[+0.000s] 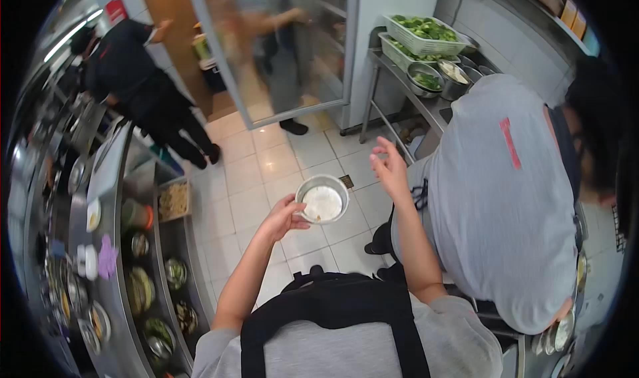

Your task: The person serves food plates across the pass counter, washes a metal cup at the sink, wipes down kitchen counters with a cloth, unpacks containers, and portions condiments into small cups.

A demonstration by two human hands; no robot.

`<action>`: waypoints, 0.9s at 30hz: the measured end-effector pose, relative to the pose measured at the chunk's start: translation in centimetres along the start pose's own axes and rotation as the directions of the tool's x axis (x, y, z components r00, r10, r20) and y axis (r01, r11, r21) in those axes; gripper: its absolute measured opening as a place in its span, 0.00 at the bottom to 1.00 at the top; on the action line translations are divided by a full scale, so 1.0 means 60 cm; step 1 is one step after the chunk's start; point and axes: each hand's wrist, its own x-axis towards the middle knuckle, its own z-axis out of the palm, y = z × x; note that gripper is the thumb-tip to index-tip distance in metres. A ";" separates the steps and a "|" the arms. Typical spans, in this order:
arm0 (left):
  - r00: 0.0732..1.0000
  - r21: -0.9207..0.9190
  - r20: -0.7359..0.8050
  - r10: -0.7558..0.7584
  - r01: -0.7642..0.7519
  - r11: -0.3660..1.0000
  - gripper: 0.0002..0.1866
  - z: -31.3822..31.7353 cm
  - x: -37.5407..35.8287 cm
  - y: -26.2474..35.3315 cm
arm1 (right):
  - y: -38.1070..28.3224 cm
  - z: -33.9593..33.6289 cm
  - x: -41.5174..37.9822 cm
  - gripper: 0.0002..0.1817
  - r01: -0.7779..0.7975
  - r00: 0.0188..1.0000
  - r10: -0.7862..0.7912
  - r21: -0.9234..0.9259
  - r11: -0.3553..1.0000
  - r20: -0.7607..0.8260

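Note:
My left hand (286,218) grips the side of a round metal bowl (322,198), with the thumb over its rim. The bowl is held out above the tiled floor. Its inside is pale, and a small brownish bit lies near the bottom edge; I cannot make out whether the white is food or the bare base. My right hand (390,168) is raised to the right of the bowl, apart from it. Its fingers are spread and slightly bent, with nothing in them.
Close on my right a person in a grey shirt (499,198) bends over. Baskets of green vegetables (426,35) and metal bowls stand on a steel table. Ahead, a glass door (293,52) stands before another person. Steel shelves (160,245) with food containers line the left; a person in black (140,78) stands beyond.

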 end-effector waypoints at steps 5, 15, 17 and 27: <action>0.989 0.045 0.138 0.059 -0.066 0.997 0.28 0.066 0.243 0.162 | 0.050 -0.015 0.078 0.27 0.114 0.934 -0.041 0.187 0.976 -0.356; 0.821 -0.052 0.571 0.026 0.005 0.999 0.23 0.261 0.630 0.322 | 0.093 -0.077 0.226 0.27 -0.040 0.750 0.116 0.131 0.991 -0.651; 0.795 -0.051 0.607 0.000 0.039 0.998 0.23 0.314 0.677 0.335 | 0.082 -0.113 0.262 0.27 0.061 0.665 0.070 0.147 0.987 -0.744; 0.595 0.033 0.752 -0.284 0.396 0.918 0.21 0.653 0.906 0.251 | 0.156 -0.346 0.396 0.22 0.028 0.242 -0.046 -0.040 0.999 -0.969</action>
